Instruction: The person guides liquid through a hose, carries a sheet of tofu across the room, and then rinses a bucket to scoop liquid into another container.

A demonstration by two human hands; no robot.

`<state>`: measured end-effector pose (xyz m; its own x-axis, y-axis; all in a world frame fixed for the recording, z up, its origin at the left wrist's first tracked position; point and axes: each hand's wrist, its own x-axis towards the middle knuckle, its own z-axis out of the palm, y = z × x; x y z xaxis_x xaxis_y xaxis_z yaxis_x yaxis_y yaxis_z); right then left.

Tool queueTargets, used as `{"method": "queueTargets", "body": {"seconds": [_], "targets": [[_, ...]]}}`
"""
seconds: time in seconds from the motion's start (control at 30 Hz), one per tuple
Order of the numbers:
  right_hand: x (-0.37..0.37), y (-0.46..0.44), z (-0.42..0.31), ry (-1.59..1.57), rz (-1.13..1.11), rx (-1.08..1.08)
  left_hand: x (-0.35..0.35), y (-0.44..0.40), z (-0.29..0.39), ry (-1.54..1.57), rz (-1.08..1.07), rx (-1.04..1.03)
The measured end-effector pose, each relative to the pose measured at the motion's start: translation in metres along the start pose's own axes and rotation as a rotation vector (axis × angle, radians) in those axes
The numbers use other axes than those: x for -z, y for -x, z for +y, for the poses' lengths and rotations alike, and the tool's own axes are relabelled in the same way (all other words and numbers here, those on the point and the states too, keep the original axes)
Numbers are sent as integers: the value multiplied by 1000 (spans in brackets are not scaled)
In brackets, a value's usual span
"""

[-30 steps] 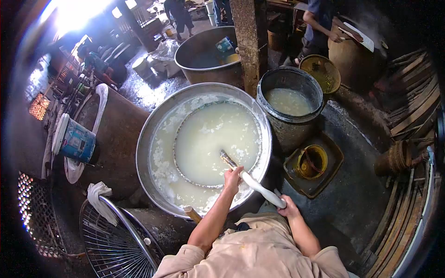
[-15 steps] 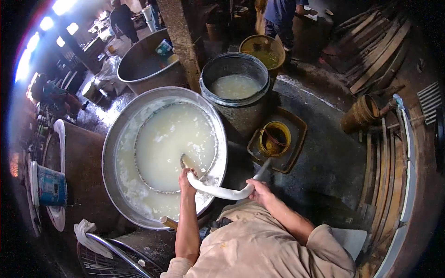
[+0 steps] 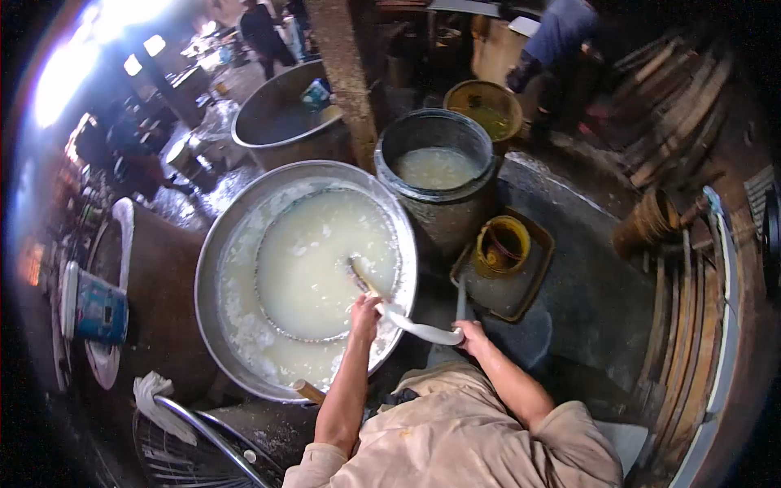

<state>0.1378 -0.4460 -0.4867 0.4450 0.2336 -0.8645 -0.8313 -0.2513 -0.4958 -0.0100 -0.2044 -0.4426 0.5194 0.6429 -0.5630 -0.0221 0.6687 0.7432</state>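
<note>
A white hose (image 3: 423, 330) sags between my two hands at the right rim of a wide metal vat (image 3: 207, 313). My left hand (image 3: 365, 315) is closed around its left end, over the vat. From that grip a dark-tipped, stick-like end (image 3: 359, 276) reaches into the cloudy whitish liquid (image 3: 321, 252). My right hand (image 3: 472, 337) grips the hose's other end, outside the vat. A pale streak (image 3: 461, 301) runs from there towards the brown tray (image 3: 521, 307); whether it is liquid or hose I cannot tell. A thin ring (image 3: 259, 285) lies in the vat's liquid.
A yellow bucket (image 3: 500, 244) stands in the tray. Behind are a dark drum (image 3: 435, 193) of cloudy liquid, a yellowish tub (image 3: 483, 106) and another large vat (image 3: 285, 134). A post (image 3: 346, 73) rises between them. A wooden handle (image 3: 308, 390) juts near my left forearm. Several people are farther off.
The view has shifted, so things sit farther right and lower. My hands and the hose moved with a slight change of angle; wet floor shows beyond my right hand. The person at the back bends over.
</note>
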Motion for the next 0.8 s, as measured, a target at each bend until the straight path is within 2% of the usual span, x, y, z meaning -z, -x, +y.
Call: {"method": "queueTargets", "body": {"seconds": [0.1,0.13,0.23,0.4,0.47,0.53,0.63,0.7,0.8], "targets": [[-5,1,-10,138,-99,21,-6,-1,-6,36,56,-10],[-9,3,-11,106,-28,64,-8,1,-7,75,74,8],[-8,13,-20,206,-76,20,-12,5,-12,139,108,-11],[2,11,-26,257,-197,-31,-26,33,-12,105,-32,14],[0,12,-29,309,-181,-37,-39,48,-3,-1,-27,156],[-1,17,-29,408,-119,16,-42,48,-8,-32,-10,147],[2,21,-29,385,-45,21,-41,47,-10,-89,21,145],[8,22,-27,345,-94,5,-39,47,-8,-120,22,201],[9,6,-22,295,-152,23,-43,44,-9,-201,27,145]]}}
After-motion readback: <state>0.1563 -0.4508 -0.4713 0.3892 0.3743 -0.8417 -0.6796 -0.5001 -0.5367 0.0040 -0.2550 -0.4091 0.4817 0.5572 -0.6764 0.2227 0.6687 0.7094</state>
